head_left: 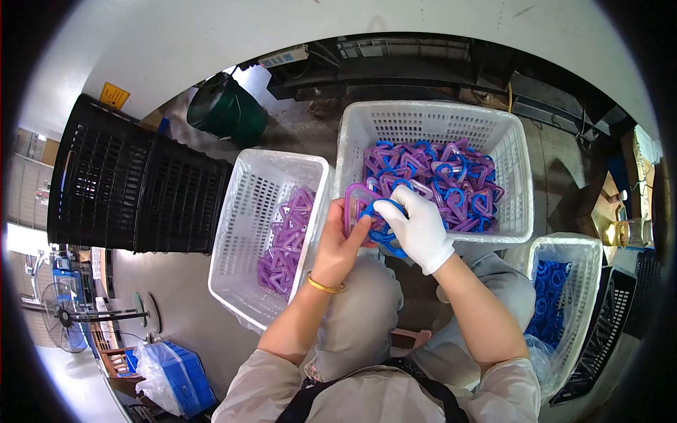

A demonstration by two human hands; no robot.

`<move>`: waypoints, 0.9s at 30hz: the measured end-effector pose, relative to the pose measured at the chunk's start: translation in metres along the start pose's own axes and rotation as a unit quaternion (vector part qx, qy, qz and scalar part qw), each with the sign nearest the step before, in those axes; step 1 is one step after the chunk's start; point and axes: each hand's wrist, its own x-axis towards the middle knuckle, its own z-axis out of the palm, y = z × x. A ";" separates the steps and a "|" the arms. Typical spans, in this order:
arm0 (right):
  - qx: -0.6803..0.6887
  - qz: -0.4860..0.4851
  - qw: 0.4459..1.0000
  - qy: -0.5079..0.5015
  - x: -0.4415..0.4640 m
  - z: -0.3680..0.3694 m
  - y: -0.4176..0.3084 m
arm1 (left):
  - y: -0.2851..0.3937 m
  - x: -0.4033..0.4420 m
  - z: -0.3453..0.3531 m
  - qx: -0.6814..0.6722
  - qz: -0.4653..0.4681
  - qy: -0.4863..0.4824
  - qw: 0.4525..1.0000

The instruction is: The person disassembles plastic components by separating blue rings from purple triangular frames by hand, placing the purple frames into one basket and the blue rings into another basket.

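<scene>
Grey, smooth floor (176, 282). Pale panel (395, 14) arches overhead at 12 o'clock, dark metal framework (423, 69) beneath it; yellow label (114, 96) at 10. Green bin (243, 113) on the floor between 10 and 11. Black slatted crates (106, 176), nested, between 9 and 10. Bright, washed-out patch of daylight or lamp glare (25, 240) at 9, source unclear. Standing fan (65, 315) at 8. Blue crate (194, 374) with clear plastic at 7. Brown box (598, 204) and amber glow (619, 233) at 3. Frame edges black.
</scene>
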 end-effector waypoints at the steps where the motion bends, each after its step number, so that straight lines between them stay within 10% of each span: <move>1: 0.013 0.012 1.000 -0.001 -0.002 0.002 -0.002 | -0.001 -0.001 0.000 0.023 0.008 0.013 1.000; 9: 0.158 0.089 0.980 0.080 -0.005 0.022 -0.002 | -0.010 -0.004 0.008 0.084 0.106 0.114 0.984; 15: 0.268 0.197 0.941 0.068 0.008 0.020 0.006 | -0.020 0.011 -0.012 0.308 0.403 0.032 0.861; 18: 0.234 0.229 0.943 0.053 0.018 0.022 0.032 | -0.027 0.025 -0.019 0.131 0.111 -0.014 0.985; 27: 0.270 0.378 0.879 0.106 0.007 0.000 0.036 | -0.158 0.104 -0.262 0.193 0.021 0.259 0.946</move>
